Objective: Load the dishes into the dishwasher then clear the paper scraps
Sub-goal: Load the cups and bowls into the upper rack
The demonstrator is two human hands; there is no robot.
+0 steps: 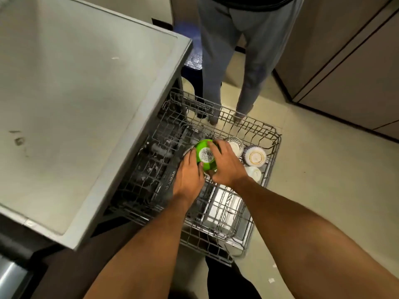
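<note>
Both forearms are extended forward and downward over the pulled-out dishwasher rack (254, 214). The left hand (188, 178) is laid palm-down against the near left side of the green bowl (205, 155), its fingers held close together and curved onto the bowl's wall. The right hand (226, 165) is set on the bowl's right side, fingers spread over the upturned base and the thumb tucked at the near edge; the bowl is gripped between the two hands.

The green bowl is seen inverted, base upward, with a white barcode sticker on the base. It is located in the far part of the rack, directly under the fingers of both hands. Whether it is already seated on the tines cannot be told.

Just beyond the right hand's fingertips, a patterned white bowl (234, 143) is observed tilted in the rack. To the right of that hand, a bowl with a gold-ringed foot (254, 156) is noted lying base-up, and a plain white bowl (253, 172) is just beside the right wrist.

To the left of the left hand, the grey desk (75, 104) is recorded. Small paper scraps (271, 280) are noted on the floor (323, 169) below the right forearm. A standing person's legs (226, 67) are visible beyond the rack.
</note>
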